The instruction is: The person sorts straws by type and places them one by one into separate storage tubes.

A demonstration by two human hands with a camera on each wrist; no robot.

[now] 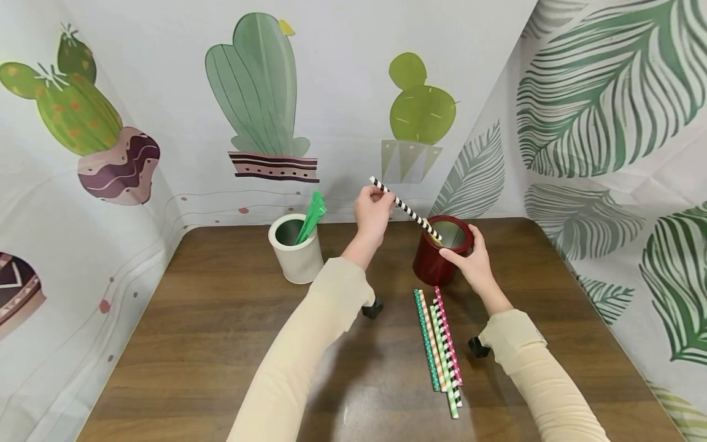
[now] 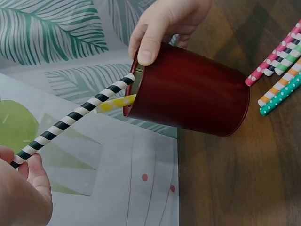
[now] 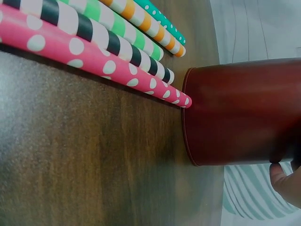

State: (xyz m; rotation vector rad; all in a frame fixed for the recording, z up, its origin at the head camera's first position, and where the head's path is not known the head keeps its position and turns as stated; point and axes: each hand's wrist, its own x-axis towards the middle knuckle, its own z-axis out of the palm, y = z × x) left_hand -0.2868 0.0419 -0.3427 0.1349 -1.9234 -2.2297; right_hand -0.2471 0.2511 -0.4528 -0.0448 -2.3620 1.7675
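Observation:
My left hand (image 1: pixel 373 212) pinches a black-and-white striped paper straw (image 1: pixel 409 212) near its upper end. The straw slants down to the right, its lower end at the mouth of a dark red cup (image 2: pixel 193 89). A yellow straw with pale dots (image 2: pixel 115 103) leans out over the cup's rim. With the thumb at the rim and the fingers around the far side, my right hand (image 1: pixel 474 261) holds the cup, which stands on the table. In the right wrist view only part of that hand (image 3: pixel 288 183) shows, beside the cup's wall.
Several patterned paper straws (image 1: pixel 439 344) lie side by side in front of the red cup. At the back left, a white cup (image 1: pixel 301 261) holds green wrapped sticks (image 1: pixel 312 215). A printed cloth (image 1: pixel 342 110) hangs behind the wooden table (image 1: pixel 221 344).

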